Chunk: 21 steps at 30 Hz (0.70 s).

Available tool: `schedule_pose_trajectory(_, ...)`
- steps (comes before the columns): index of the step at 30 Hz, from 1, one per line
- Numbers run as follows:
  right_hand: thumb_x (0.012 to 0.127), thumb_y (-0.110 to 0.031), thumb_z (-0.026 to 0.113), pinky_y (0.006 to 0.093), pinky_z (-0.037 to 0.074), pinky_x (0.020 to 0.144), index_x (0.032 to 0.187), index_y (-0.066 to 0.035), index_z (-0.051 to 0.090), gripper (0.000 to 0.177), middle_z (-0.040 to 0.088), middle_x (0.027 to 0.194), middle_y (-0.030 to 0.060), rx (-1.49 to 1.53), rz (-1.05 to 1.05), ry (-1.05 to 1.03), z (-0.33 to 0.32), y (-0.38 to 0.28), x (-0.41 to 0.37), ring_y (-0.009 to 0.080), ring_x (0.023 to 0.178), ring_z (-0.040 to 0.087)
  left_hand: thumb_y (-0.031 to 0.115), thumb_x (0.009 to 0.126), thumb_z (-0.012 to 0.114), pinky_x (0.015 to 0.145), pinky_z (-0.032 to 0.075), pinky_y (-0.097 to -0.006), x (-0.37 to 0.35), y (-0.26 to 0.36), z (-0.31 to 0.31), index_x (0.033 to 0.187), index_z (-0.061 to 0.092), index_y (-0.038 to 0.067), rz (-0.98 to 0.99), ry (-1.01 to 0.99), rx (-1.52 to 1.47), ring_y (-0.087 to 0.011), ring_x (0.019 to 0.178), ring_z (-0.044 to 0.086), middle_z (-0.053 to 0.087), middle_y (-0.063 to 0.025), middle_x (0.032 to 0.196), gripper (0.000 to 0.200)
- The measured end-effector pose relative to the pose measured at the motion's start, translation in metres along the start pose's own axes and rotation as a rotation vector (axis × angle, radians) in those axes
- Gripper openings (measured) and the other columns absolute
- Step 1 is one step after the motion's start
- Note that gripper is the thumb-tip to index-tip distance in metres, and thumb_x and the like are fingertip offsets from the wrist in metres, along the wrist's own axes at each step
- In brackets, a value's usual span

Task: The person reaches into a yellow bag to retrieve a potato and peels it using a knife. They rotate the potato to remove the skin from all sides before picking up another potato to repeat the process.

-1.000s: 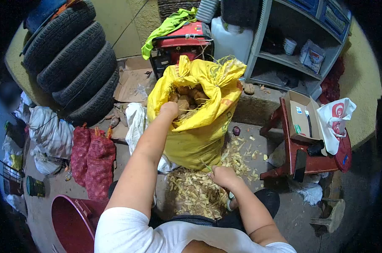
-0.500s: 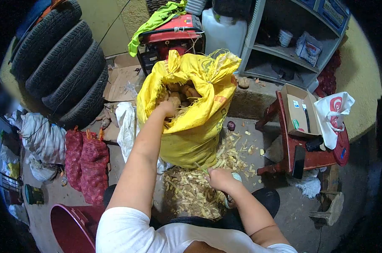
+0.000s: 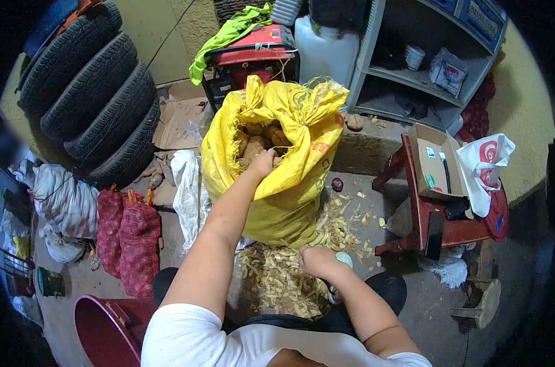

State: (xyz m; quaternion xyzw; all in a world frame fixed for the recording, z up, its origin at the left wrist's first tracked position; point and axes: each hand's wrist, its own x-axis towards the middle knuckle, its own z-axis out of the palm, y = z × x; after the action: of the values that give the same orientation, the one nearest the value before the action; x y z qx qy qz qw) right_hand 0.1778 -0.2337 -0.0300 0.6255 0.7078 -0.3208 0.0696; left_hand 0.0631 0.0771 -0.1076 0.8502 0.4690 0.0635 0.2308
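- Right hand [image 3: 319,262] closed round thin tool [image 3: 291,248], near base of yellow sack [image 3: 286,208].
- Left hand [image 3: 263,164] inside sack's mouth, at potatoes [image 3: 253,145]; can't tell its grip from here.
- Peelings [image 3: 283,284] strewn beside sack.

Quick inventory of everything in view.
Sack: one, yellow, centre
Potatoes: several, brown, inside sack
Peelings: many, pale, before sack
Onion: one, purple, right of sack
Tyres: four, black, upper left
Net bags: two, red, left
Bundles: several, white, far left
Tub: one, dark red, lower left
Table: one, red, right
Carton: one, brown, on table
Carrier bag: one, white, beside carton
Machine: one, red, behind sack
Cloth: one, lime, on machine
Canister: one, white, behind sack
Shelf: one, grey, upper right
Left hand: one, at sack's mouth
Right hand: one, above peelings, holding thin tool
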Motion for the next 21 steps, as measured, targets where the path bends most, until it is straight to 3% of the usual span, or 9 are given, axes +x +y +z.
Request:
schedule_pose_trajectory(2, 0.085, -0.027, 0.050, 0.0416, 0.047, 0.075, 0.097, -0.001, 0.057, 0.029, 0.062, 0.090, 0.0180, 0.055, 0.022, -0.026, -0.009, -0.003, -0.003, 0.0326, 0.087, 0.060, 0.008, 0.077, 0.057, 0.076, 0.046, -0.0402, -0.007, 0.002, -0.002, 0.099, 0.048, 0.001, 0.034, 0.355, 0.109, -0.0342, 0.090, 0.056, 0.054, -0.0220, 0.098, 0.025)
schedule_pose_trajectory(3, 0.085, -0.027, 0.050, 0.0416, 0.047, 0.075, 0.097, -0.001, 0.057, 0.029, 0.062, 0.090, 0.0180, 0.053, 0.021, -0.024, -0.011, -0.001, -0.003, 0.0326, 0.087, 0.060, 0.008, 0.077, 0.057, 0.076, 0.046, -0.0402, -0.020, 0.016, -0.017, 0.099, 0.048, 0.001, 0.034, 0.358, 0.109, -0.0342, 0.090, 0.056, 0.054, -0.0220, 0.098, 0.025)
schedule_pose_trajectory(5, 0.086, -0.028, 0.050, 0.0423, 0.047, 0.075, 0.097, -0.001, 0.056, 0.030, 0.062, 0.090, 0.0186, 0.066, 0.055, -0.014, -0.011, 0.001, -0.003, 0.0326, 0.086, 0.060, 0.008, 0.078, 0.059, 0.071, 0.049, -0.0361, -0.051, 0.050, -0.053, 0.099, 0.048, 0.001, -0.154, 0.464, -0.715, -0.0255, 0.086, 0.057, 0.056, -0.0177, 0.097, 0.025)
schedule_pose_trajectory(6, 0.086, -0.028, 0.050, 0.0423, 0.047, 0.075, 0.097, -0.001, 0.056, 0.030, 0.062, 0.090, 0.0186, 0.064, 0.052, -0.010, -0.012, 0.001, -0.005, 0.0326, 0.086, 0.060, 0.010, 0.079, 0.060, 0.067, 0.051, -0.0334, -0.045, 0.025, -0.053, 0.104, 0.047, 0.001, -0.251, 0.454, -0.584, -0.0189, 0.084, 0.057, 0.057, -0.0148, 0.099, 0.030)
schedule_pose_trajectory(7, 0.086, -0.029, 0.050, 0.0423, 0.047, 0.075, 0.097, -0.001, 0.056, 0.031, 0.062, 0.089, 0.0187, 0.134, 0.074, 0.040, -0.013, 0.000, -0.006, 0.0326, 0.085, 0.060, 0.012, 0.077, 0.063, 0.067, 0.052, -0.0344, -0.051, 0.020, -0.061, 0.109, 0.047, 0.002, -0.215, 0.512, -0.954, -0.0216, 0.084, 0.059, 0.058, -0.0137, 0.100, 0.037)
schedule_pose_trajectory(9, 0.086, -0.029, 0.050, 0.0424, 0.046, 0.074, 0.097, -0.001, 0.055, 0.031, 0.062, 0.088, 0.0188, 0.206, 0.087, 0.091, -0.020, -0.003, -0.010, 0.0325, 0.084, 0.060, 0.011, 0.075, 0.063, 0.072, 0.051, -0.0389, -0.077, 0.017, -0.086, 0.112, 0.046, 0.003, -0.157, 0.340, -1.729, -0.0246, 0.087, 0.060, 0.059, -0.0124, 0.103, 0.042)
schedule_pose_trajectory(13, 0.087, -0.030, 0.049, 0.0399, 0.045, 0.074, 0.095, 0.001, 0.055, 0.032, 0.061, 0.083, 0.0195, 0.597, 0.153, 0.135, -0.017, 0.004, -0.007, 0.0324, 0.079, 0.060, 0.011, 0.076, 0.058, 0.093, 0.040, -0.0486, -0.169, 0.032, -0.121, 0.120, 0.043, 0.003, 0.089, 0.025, -1.899, -0.0284, 0.106, 0.052, 0.055, -0.0128, 0.113, 0.047)
schedule_pose_trajectory(16, 0.086, -0.030, 0.053, 0.0389, 0.044, 0.075, 0.094, 0.003, 0.055, 0.034, 0.060, 0.082, 0.0199, 0.734, 0.102, 0.324, -0.014, 0.005, 0.000, 0.0317, 0.077, 0.058, 0.010, 0.078, 0.059, 0.092, 0.042, -0.0484, -0.215, 0.045, -0.124, 0.119, 0.043, 0.003, 0.095, -0.056, -2.083, -0.0288, 0.108, 0.051, 0.053, -0.0132, 0.115, 0.044)
schedule_pose_trajectory(21, 0.086, -0.029, 0.053, 0.0368, 0.043, 0.075, 0.094, 0.004, 0.056, 0.033, 0.061, 0.083, 0.0191, 0.807, 0.054, 0.335, -0.001, 0.006, 0.000, 0.0295, 0.078, 0.059, 0.017, 0.085, 0.058, 0.086, 0.048, -0.0440, -0.228, 0.039, -0.100, 0.118, 0.043, 0.007, 0.071, 0.363, -1.834, -0.0266, 0.105, 0.053, 0.052, -0.0128, 0.115, 0.037)
